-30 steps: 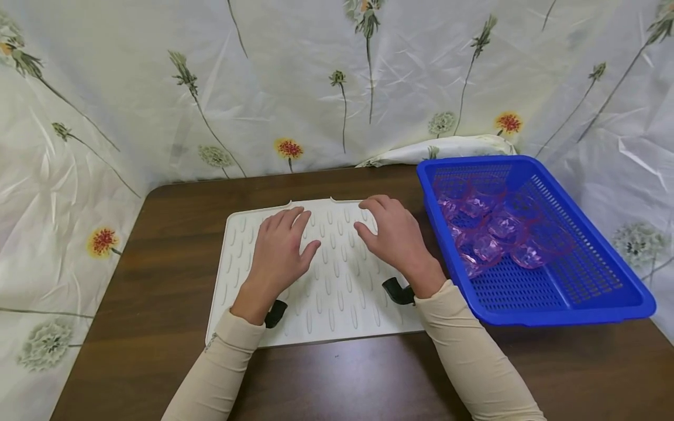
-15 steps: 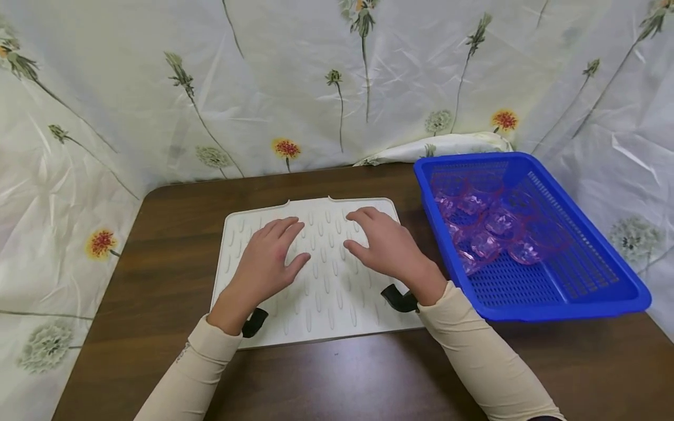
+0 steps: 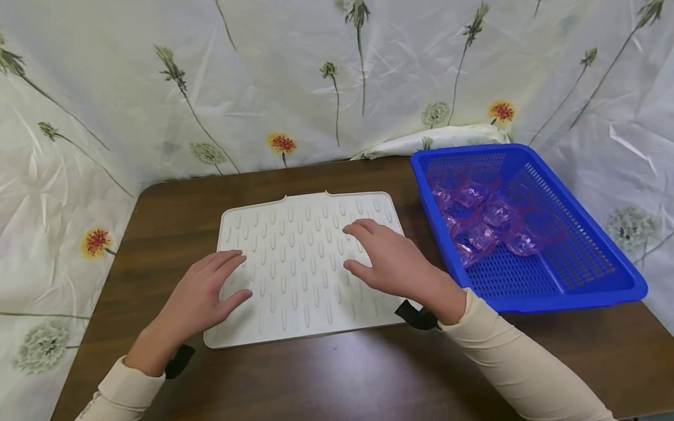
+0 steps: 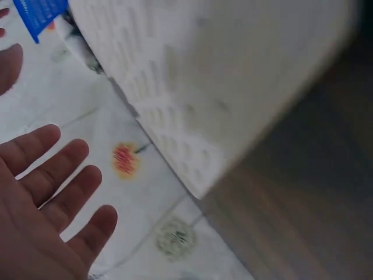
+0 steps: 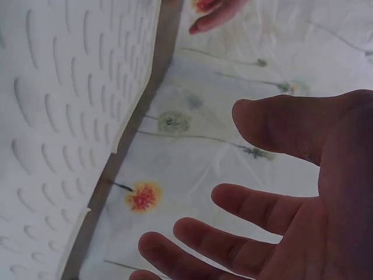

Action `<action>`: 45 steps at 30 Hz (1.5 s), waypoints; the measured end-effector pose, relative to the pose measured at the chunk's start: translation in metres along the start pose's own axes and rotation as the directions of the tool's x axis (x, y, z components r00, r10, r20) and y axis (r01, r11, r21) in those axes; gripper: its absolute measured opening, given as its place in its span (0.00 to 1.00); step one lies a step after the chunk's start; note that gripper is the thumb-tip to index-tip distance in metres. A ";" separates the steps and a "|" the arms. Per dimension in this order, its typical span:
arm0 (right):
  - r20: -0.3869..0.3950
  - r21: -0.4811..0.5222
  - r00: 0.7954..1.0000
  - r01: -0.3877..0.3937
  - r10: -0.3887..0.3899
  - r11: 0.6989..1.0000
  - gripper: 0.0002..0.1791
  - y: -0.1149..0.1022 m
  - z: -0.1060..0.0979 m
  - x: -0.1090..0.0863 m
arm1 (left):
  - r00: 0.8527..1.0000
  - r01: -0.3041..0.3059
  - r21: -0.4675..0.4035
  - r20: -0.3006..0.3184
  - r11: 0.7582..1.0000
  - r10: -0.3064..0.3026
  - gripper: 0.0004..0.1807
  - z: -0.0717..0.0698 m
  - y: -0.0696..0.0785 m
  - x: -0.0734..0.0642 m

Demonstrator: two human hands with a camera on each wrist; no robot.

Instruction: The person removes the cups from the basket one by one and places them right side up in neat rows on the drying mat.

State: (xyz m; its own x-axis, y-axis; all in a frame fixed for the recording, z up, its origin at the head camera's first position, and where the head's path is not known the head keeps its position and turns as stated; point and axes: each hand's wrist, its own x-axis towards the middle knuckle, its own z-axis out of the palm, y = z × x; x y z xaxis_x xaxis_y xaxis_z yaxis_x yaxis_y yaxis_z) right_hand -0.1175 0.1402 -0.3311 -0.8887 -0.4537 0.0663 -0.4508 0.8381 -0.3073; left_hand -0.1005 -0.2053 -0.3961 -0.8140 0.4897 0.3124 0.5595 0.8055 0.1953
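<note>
A white drying mat [image 3: 300, 263] with raised oval ridges lies on the brown table in the head view. My left hand [image 3: 202, 292] hovers near its left edge, fingers spread and holding nothing. Over the mat's right part is my right hand [image 3: 392, 257], fingers loosely extended with nothing in them. Both wrist views show bare palms and relaxed fingers, the left hand [image 4: 46, 204] and the right hand [image 5: 280, 216] apart from the mat. To the right stands a blue plastic basket [image 3: 532, 292] holding several clear pink cups [image 3: 497, 213].
The wooden table [image 3: 337, 380] spreads out around the mat. A floral plastic sheet [image 3: 237, 105] hangs along the back and both sides, bunching up behind the basket. The basket's near left corner sits close to my right forearm.
My left hand has moved left and toward me, from over the mat to its left edge. The right hand has shifted slightly toward me. The mat and basket stay put on the table.
</note>
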 end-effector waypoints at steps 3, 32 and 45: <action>-0.002 -0.042 1.000 0.013 -0.014 0.999 0.32 0.001 -0.010 -0.004 | 1.000 -0.012 -0.010 -0.006 1.000 0.012 0.35 0.000 -0.012 -0.012; 0.049 -0.096 0.992 -0.113 0.118 0.989 0.31 0.119 -0.113 -0.025 | 0.960 0.095 -0.075 0.270 0.993 -0.072 0.49 0.012 -0.039 -0.066; 0.154 -0.118 0.960 -0.218 0.235 0.969 0.30 0.206 -0.123 -0.005 | 0.963 0.098 -0.075 0.258 0.992 -0.075 0.46 0.016 -0.042 -0.070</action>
State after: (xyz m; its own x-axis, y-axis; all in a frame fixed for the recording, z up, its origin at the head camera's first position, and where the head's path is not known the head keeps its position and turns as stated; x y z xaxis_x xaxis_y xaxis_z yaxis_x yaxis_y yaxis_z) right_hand -0.2157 0.3524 -0.2783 -0.9459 -0.2855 -0.1543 -0.2531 0.9466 -0.1999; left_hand -0.0694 -0.2686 -0.4412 -0.8665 0.4970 0.0462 0.4873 0.8222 0.2940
